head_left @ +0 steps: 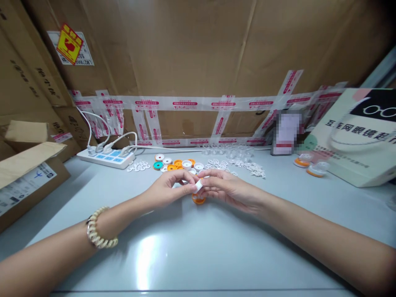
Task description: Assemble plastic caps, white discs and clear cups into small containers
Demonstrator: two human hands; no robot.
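My left hand (168, 187) and my right hand (227, 187) meet over the middle of the grey table (198, 247). Both pinch a small white cap-like piece (198, 185) between their fingertips. Just below it an orange ring-shaped part (198, 200) lies on the table. A coiled cream bracelet (99, 231) sits on my left wrist. Behind my hands lies a cluster of orange, white and teal round caps (176, 163). To its right is a scatter of small clear and white discs (238, 163).
A white power strip (107, 157) with plugged cables lies at the back left. An open cardboard box (27, 177) stands at the left edge. A white paper bag (355, 136) stands at the right, two orange-based caps (309, 165) before it. Taped cardboard walls (198, 62) close the back.
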